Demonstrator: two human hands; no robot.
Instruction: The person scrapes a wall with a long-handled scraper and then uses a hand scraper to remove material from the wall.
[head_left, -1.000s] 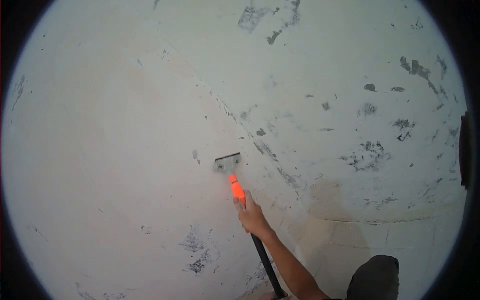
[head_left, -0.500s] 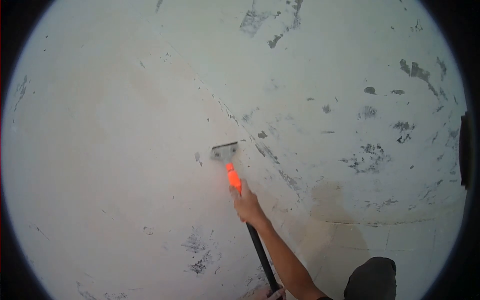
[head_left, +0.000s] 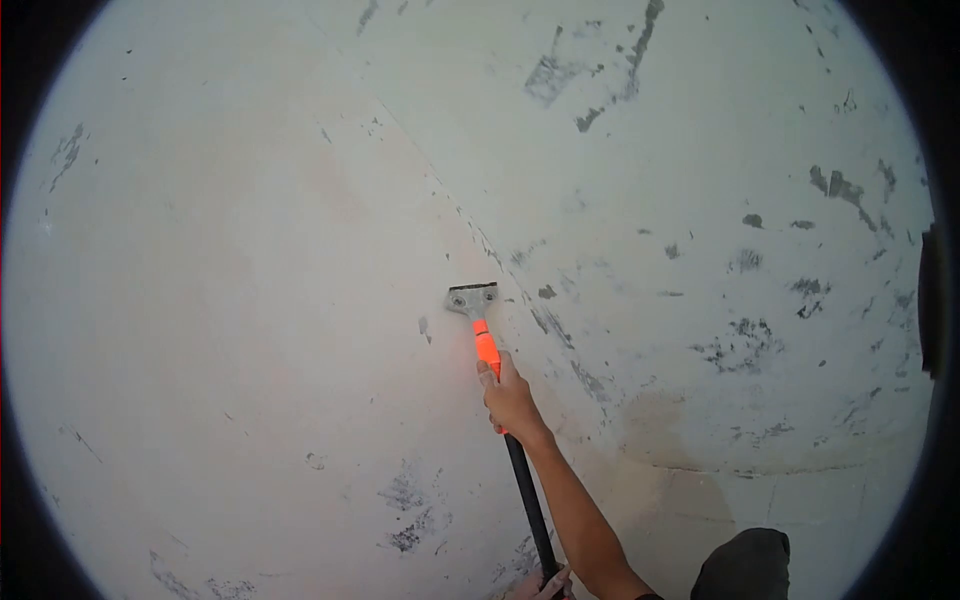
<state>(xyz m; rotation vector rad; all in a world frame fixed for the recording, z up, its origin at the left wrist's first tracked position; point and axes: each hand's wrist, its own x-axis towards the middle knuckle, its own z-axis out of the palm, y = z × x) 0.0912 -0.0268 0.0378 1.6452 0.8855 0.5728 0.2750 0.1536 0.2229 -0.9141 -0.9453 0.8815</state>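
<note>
A long-handled scraper (head_left: 472, 300) with a wide metal head, an orange grip and a black pole lies angled across the pale wall surface. Its blade edge is at or close against the wall, just left of a diagonal cracked line. My right hand (head_left: 513, 400) is wrapped round the orange grip below the head. Lower on the black pole, at the bottom edge of the view, my left hand (head_left: 548, 585) closes round the shaft; only some fingers show.
The white wall (head_left: 250, 300) has several grey patches where the coating is gone, most of them right of the cracked line (head_left: 480, 238). A dark grey rounded shape (head_left: 745, 567), perhaps a clothed knee, is at lower right. Something dark brown (head_left: 930, 300) stands at the right edge.
The view has shifted, so the wall marks sit lower and mostly further right. Against those marks, the scraper head has slid slightly upward. Both hands keep their grip.
</note>
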